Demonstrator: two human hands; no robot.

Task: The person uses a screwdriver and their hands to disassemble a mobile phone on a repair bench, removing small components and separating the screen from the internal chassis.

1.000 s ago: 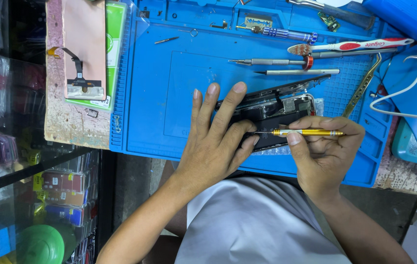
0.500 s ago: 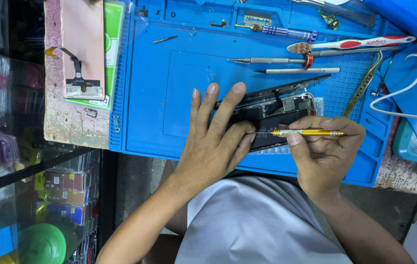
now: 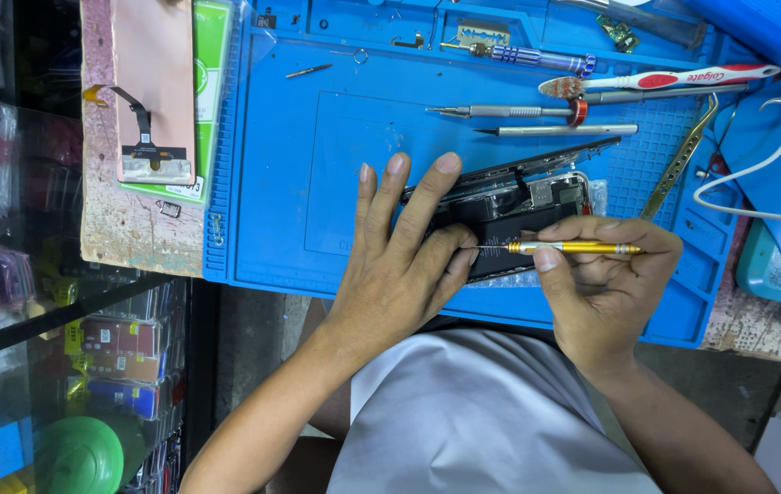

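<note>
A blue mat (image 3: 271, 183) covers my bench, with a glass case of small boxes off to the left. In the middle of the mat lies the opened phone (image 3: 518, 215), its screen (image 3: 537, 165) tilted up along the far edge so the insides are bare.

My left hand (image 3: 399, 265) lies flat on the phone's near end, fingers spread and pressing down, I'd say to keep it from sliding. My right hand (image 3: 605, 279) pinches a yellow screwdriver (image 3: 569, 247) between thumb and fingers, held low and nearly level so its thin tip reaches inside the phone, just beside my left fingertips.

Beyond the phone, within reach, lie two grey drivers (image 3: 537, 121), a red and white toothbrush (image 3: 660, 80) and metal tweezers (image 3: 678, 160). A white cable (image 3: 761, 197) curls at the right. On the worn wood to the left rests a pink panel (image 3: 152, 87) with its flex strip.
</note>
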